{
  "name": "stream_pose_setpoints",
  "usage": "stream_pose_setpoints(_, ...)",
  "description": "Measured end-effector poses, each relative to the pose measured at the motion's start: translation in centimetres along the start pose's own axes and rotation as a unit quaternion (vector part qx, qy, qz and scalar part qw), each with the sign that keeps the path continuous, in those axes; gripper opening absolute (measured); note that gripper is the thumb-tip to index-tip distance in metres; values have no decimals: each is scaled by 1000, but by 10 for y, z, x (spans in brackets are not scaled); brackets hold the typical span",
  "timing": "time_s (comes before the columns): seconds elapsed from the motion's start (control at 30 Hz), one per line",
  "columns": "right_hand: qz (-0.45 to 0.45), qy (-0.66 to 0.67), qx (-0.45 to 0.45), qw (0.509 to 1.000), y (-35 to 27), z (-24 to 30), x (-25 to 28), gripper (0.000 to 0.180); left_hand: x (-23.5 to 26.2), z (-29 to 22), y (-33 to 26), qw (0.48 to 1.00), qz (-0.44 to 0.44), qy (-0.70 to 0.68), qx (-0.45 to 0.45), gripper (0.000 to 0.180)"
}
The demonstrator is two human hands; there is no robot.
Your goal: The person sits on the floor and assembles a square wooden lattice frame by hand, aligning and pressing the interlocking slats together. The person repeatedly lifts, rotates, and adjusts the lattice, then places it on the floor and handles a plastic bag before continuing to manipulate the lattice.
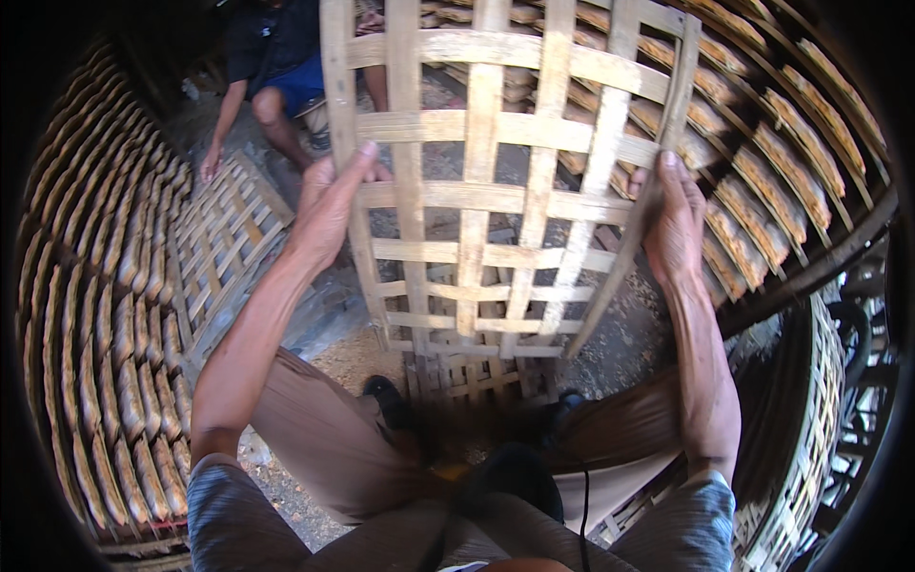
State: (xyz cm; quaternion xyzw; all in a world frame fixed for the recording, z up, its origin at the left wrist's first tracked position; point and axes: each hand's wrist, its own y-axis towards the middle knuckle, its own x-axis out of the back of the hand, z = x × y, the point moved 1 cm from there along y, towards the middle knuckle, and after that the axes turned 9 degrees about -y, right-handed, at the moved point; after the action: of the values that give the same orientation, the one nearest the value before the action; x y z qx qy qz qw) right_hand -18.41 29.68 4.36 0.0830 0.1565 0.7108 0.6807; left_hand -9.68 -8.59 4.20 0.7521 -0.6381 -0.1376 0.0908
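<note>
Between my two raised hands is a woven bamboo tray (481, 129), a rectangular open lattice of flat pale strips with a stiffer strip along each long side. My left hand (327, 205) grips its left edge, the thumb lying on the near face. Its right edge is in my right hand (675, 214), with the thumb pointing up along the rim and fingertips behind. The tray is tilted up and shows no load on it. Below it, between my feet, lies another bamboo lattice (477, 379), partly hidden by the held one.
Racks of stacked trays with brownish slabs rise at the left (105, 315) and right (762, 181). A person (276, 71) sits at the far left, a hand near a lattice tray (224, 243) on the floor. More lattice trays (810, 410) stand upright at the right.
</note>
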Motion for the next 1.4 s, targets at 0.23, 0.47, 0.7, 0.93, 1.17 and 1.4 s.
stream_pose_setpoints(0.23,52,35,-20,998,-3,16,2,25,-12,-12,-7,995,26,-95,22,29)
stream_pose_setpoints(0.47,19,65,-51,996,-2,6,0,32,-7,-8,-5,997,21,-66,21,27)
stream_pose_setpoints(0.7,9,10,-74,997,-2,6,-2,42,-17,-8,-8,988,-34,-135,67,31)
stream_pose_setpoints(0.93,61,-108,-67,990,-8,-21,-7,38,2,-4,-4,983,-85,-148,63,34)
stream_pose_setpoints(1.17,-4,-92,-67,994,-6,-24,-4,33,14,-16,2,993,108,-43,-1,37)
stream_pose_setpoints(1.4,8,-83,-48,995,-15,-14,-13,31,20,-15,5,999,28,2,35,30)
